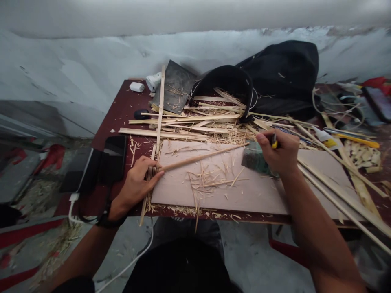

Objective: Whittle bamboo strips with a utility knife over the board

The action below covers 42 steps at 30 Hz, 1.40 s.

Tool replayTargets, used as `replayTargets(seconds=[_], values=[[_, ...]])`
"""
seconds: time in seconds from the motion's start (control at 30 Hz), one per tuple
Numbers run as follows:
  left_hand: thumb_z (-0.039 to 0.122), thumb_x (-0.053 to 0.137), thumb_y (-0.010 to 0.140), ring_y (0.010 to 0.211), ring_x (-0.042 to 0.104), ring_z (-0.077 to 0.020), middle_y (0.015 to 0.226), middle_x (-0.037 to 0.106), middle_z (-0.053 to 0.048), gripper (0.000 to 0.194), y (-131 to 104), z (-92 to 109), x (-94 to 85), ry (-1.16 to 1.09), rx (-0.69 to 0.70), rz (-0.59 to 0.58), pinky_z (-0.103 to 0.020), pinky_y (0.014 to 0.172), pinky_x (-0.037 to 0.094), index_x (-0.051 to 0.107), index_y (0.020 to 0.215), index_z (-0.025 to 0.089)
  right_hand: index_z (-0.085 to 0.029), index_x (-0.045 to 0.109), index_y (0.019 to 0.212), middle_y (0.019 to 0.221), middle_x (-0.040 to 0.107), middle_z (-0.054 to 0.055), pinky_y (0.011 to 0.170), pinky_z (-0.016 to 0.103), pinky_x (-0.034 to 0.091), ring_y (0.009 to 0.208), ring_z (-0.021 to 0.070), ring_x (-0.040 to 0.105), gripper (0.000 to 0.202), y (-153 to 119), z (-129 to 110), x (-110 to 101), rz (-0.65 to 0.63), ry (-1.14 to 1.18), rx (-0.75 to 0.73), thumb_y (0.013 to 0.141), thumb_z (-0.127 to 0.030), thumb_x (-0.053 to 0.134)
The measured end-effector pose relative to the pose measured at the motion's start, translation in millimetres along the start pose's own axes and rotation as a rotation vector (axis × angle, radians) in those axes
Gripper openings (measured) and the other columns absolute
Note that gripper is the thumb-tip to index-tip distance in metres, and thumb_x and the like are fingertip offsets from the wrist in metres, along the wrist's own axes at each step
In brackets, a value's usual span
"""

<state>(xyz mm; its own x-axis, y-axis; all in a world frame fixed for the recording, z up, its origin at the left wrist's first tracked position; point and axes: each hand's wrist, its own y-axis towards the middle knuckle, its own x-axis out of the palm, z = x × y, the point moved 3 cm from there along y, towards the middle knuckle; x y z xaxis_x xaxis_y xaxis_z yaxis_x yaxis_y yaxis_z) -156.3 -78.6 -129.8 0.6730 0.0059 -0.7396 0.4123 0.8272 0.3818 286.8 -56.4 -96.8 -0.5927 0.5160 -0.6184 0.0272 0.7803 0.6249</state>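
My left hand (139,179) pinches the near end of a slim bamboo strip (201,157). The strip slants up to the right across a pale board (177,191), its far end by a dark green block (255,158). My right hand (279,150) is closed around a tool with a yellow-and-black end (275,141), which looks like a utility knife; its blade is hidden. That hand is above the green block, and whether they touch I cannot tell. Thin bamboo shavings (210,179) are scattered over the board.
Split bamboo strips (183,120) are heaped behind the board, by a tipped black bucket (221,73) and a black bag (281,77). Long strips (342,199) overhang the front right edge. A phone (114,150) and a corded device (82,171) are at left.
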Motion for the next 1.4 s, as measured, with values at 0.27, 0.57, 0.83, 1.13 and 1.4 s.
replayTargets(seconds=[0.27, 0.57, 0.83, 1.13, 1.4], values=[[0.010, 0.070, 0.099, 0.091, 0.065, -0.0180, 0.096, 0.065, -0.001, 0.015, 3, 7, -2.6, -0.059, 0.069, -0.019, -0.031, 0.083, 0.053, 0.062, 0.102, 0.022, -0.025, 0.062, 0.075, 0.060, 0.054, -0.003, 0.058, 0.033, 0.036, 0.052, 0.0136, 0.045, 0.028, 0, -1, 0, 0.009, 0.027, -0.018, 0.099, -0.040, 0.065], [0.025, 0.084, 0.094, 0.092, 0.066, -0.0200, 0.098, 0.068, -0.002, 0.022, 1, 1, -0.7, -0.070, 0.026, -0.003, -0.033, 0.083, 0.056, 0.064, 0.103, 0.022, -0.026, 0.063, 0.076, 0.058, 0.052, -0.003, 0.058, 0.035, 0.036, 0.053, 0.0149, 0.044, 0.029, 0, 0, 0, -0.017, 0.015, 0.018, 0.099, -0.045, 0.064], [0.021, 0.074, 0.100, 0.093, 0.068, -0.0202, 0.099, 0.070, -0.003, 0.009, 4, 6, 3.0, -0.074, 0.018, -0.074, -0.032, 0.083, 0.057, 0.067, 0.106, 0.022, -0.027, 0.061, 0.074, 0.058, 0.052, -0.002, 0.058, 0.034, 0.036, 0.053, 0.0149, 0.044, 0.032, 1, -2, -1, -0.033, 0.008, 0.046, 0.098, -0.046, 0.062], [0.017, 0.071, 0.100, 0.088, 0.066, -0.0183, 0.097, 0.068, -0.003, 0.011, 4, 5, 5.6, -0.055, 0.078, -0.060, -0.030, 0.079, 0.055, 0.063, 0.107, 0.021, -0.026, 0.067, 0.087, 0.078, 0.071, 0.003, 0.068, 0.035, 0.047, 0.070, 0.0188, 0.062, 0.017, -8, -4, 15, -0.166, -0.025, -0.104, 0.099, -0.038, 0.064], [0.023, 0.072, 0.099, 0.084, 0.069, -0.0167, 0.094, 0.072, -0.003, 0.008, 6, 5, 5.4, -0.150, -0.009, -0.043, -0.030, 0.078, 0.057, 0.066, 0.105, 0.020, -0.026, 0.075, 0.124, 0.122, 0.076, 0.008, 0.060, 0.031, 0.031, 0.077, 0.0155, 0.064, 0.034, -19, -33, 49, -0.638, -0.213, -0.353, 0.093, -0.019, 0.066]])
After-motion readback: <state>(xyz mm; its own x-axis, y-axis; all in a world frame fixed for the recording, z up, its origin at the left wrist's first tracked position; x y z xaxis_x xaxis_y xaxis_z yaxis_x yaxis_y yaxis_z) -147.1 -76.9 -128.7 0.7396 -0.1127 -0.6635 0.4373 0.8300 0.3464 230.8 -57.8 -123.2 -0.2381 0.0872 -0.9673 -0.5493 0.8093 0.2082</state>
